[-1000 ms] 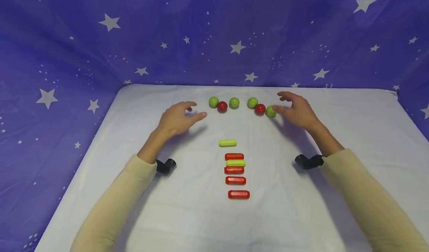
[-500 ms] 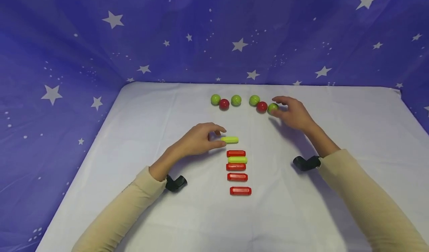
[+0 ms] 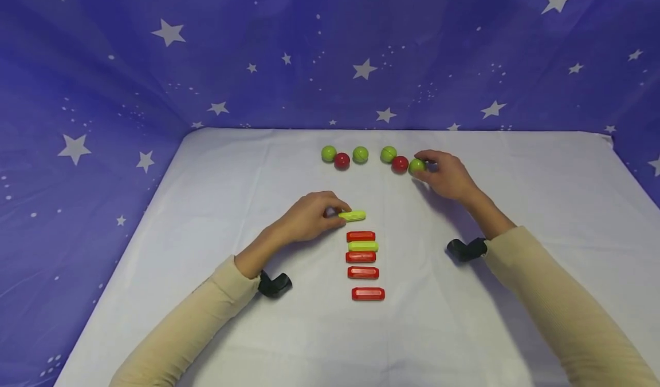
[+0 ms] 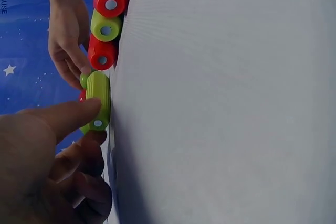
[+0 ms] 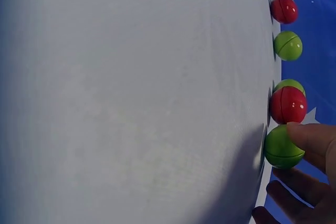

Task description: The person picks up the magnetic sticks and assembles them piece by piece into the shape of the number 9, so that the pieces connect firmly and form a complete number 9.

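I find the green ribbed cylinder (image 3: 353, 216) lying on its side on the white worktop (image 3: 206, 204), at the far end of a column of similar pieces, set a little apart from the nearest one. My left hand (image 3: 308, 218) has it by its left end: the left wrist view shows the thumb along one side of the piece and the curled fingers (image 4: 86, 153) on the other, so that grip is closed on the cylinder. Toward the back of the worktop, the rightmost green ball (image 3: 416, 166) sits at the right end of a row of balls, just beside a red ball (image 3: 399, 164). My right hand (image 3: 446, 175) meets this green ball from its right side; the right wrist view shows one fingertip (image 5: 310, 137) laid on it and other fingers curled below, so I report this grip as pinching the ball, which rests on the worktop. Moving outward, the column behind the cylinder runs toward me as a red block (image 3: 360, 236), a green block (image 3: 363, 246) and three more red blocks, the nearest one (image 3: 368, 293) standing slightly apart. The ball row continues leftward with a green ball (image 3: 388, 154), then a gap, then green, red and green. A blue star-printed cloth (image 3: 154, 60) hangs behind and at both sides.
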### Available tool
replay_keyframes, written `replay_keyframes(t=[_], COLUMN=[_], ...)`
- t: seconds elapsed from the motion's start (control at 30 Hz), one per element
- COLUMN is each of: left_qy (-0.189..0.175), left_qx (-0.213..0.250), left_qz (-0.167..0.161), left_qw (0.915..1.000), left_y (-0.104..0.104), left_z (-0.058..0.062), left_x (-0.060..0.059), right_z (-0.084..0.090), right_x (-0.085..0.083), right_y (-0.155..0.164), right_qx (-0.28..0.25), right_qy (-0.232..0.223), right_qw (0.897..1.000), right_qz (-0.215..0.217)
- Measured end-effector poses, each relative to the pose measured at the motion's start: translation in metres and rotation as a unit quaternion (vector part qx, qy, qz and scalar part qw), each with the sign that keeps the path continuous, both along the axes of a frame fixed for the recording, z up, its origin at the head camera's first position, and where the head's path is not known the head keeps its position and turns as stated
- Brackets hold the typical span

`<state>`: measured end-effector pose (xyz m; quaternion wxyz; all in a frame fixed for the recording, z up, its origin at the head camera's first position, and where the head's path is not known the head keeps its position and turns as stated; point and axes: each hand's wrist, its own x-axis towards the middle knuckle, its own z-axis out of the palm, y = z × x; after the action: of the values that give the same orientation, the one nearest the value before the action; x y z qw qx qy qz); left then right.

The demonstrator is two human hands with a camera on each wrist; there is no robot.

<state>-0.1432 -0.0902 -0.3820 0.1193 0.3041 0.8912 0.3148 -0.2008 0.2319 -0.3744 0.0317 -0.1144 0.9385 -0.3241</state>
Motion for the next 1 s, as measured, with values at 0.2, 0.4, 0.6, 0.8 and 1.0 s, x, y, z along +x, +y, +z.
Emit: replay_keyframes(t=[0.2, 0.4, 0.6, 0.8, 1.0], left_qy=[0.010, 0.002, -0.008, -0.013, -0.018], left_qx=[0.011, 0.005, -0.003, -0.007, -0.005], left_qz=[0.000, 0.005, 0.009, 0.011, 0.012], left_qw=[0.9999, 1.0000, 0.9999, 0.9998, 0.9998], left_y=[-0.0006, 0.0000, 0.0012, 0.0024, 0.0022], left_z=[-0.0026, -0.0027, 0.0006, 0.0030, 0.0022], left_x=[-0.0012, -0.0023, -0.0024, -0.0019, -0.0022], right_z=[0.0004, 0.0004, 0.0000, -0.0006, -0.0007], right_x=[-0.0005, -0.0011, -0.0017, -0.0011, -0.0027], right_y=[-0.0009, -0.0003, -0.0001, 0.0000, -0.0013], right_qx=[0.010, 0.012, 0.012, 0.010, 0.012], right_qy=[-0.004, -0.005, -0.013, -0.008, 0.001], right_qw=[1.000, 1.000, 1.000, 1.000, 1.000], right_qz=[-0.004, -0.007, -0.010, -0.010, -0.007])
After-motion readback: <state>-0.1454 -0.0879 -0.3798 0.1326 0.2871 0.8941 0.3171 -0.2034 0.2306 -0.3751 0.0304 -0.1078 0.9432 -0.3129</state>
